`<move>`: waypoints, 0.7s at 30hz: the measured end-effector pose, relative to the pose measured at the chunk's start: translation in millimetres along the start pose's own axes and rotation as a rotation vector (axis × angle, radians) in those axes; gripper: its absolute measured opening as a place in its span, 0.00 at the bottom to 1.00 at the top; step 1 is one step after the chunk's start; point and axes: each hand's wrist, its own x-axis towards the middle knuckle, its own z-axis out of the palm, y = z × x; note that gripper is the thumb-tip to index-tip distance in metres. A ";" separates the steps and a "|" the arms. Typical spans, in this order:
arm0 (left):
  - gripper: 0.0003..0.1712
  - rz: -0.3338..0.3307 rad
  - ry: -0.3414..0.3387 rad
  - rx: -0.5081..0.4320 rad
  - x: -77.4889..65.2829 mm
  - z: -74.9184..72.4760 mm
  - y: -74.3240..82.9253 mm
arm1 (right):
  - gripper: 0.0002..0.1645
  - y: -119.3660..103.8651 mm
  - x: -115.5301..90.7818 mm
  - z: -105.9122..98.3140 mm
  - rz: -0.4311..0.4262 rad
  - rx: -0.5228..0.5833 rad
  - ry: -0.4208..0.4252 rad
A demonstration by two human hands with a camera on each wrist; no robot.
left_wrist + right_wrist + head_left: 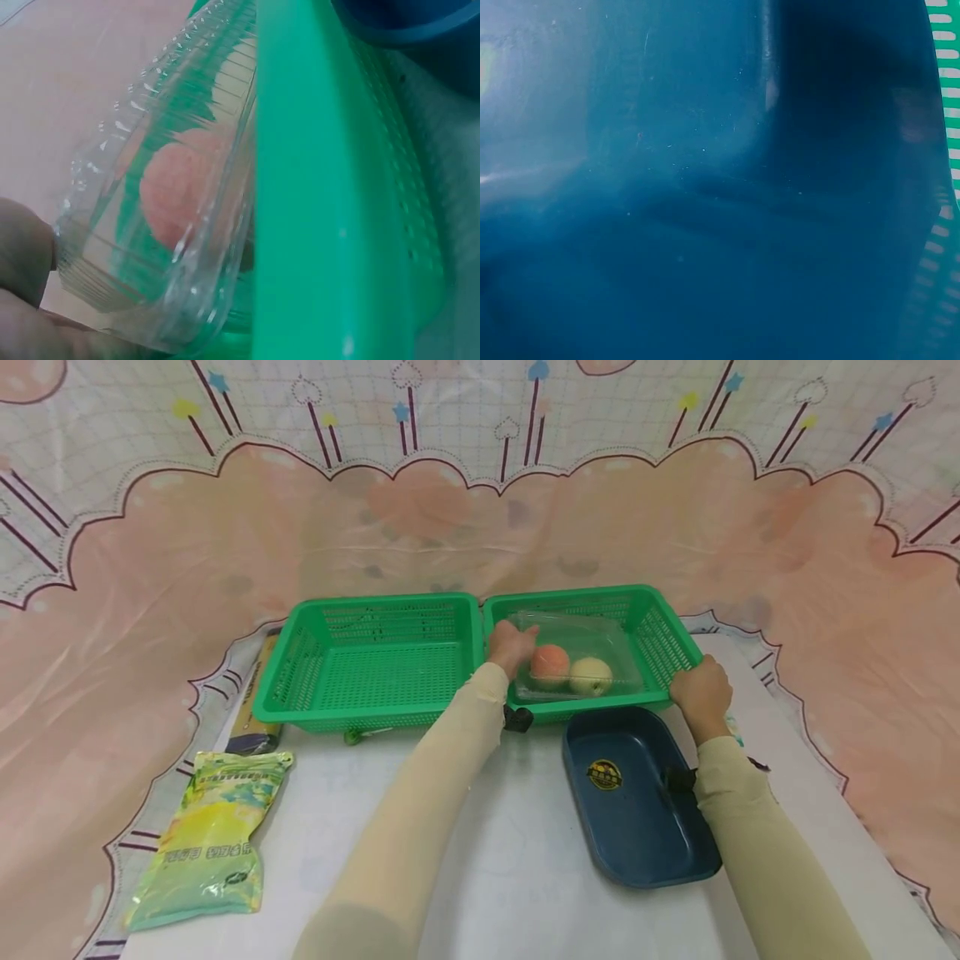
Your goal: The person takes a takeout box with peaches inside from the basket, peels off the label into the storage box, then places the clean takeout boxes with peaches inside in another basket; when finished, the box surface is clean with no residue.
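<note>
With thumb and fingers my left hand [512, 648] pinches the left end of a clear plastic clamshell box [617, 647], which sits in the right green basket [678, 639]. Two fruits show through the box, a peach-coloured one [550, 663] and a pale yellow one [591, 677]. In the left wrist view the box [112, 217] stands behind the basket's rim [322, 195], the left thumb [22, 247] touching its end. My right hand [702, 695] grips the right basket's rim at its front right corner. The right wrist view shows no fingers, mostly the blue tray [705, 225].
A second green basket [397, 681] adjoins on the left. The dark blue tray [637, 827] lies just in front of the right basket, beneath the right wrist. A yellow-green pouch [213, 843] and a brown-and-dark package [255, 718] lie at the left. Patterned cloth hangs behind.
</note>
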 end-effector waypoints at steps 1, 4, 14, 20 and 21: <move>0.37 0.009 0.007 0.012 0.0 0.8 0.8 | 0.35 0.3 0.0 0.1 -0.001 0.000 0.001; 0.40 0.032 0.029 0.075 0.1 3.3 3.2 | 0.35 0.3 0.1 -0.2 0.000 0.011 -0.002; 0.29 0.075 -0.036 0.214 0.8 6.0 2.6 | 0.35 -0.9 -0.8 -3.6 -0.005 -0.012 -0.015; 0.33 0.075 -0.061 0.206 -1.9 3.3 0.3 | 0.34 -0.1 0.2 -3.4 -0.003 -0.020 -0.026; 0.33 0.078 -0.058 0.201 -2.9 3.1 -0.2 | 0.34 0.2 0.5 -3.2 0.000 -0.022 -0.032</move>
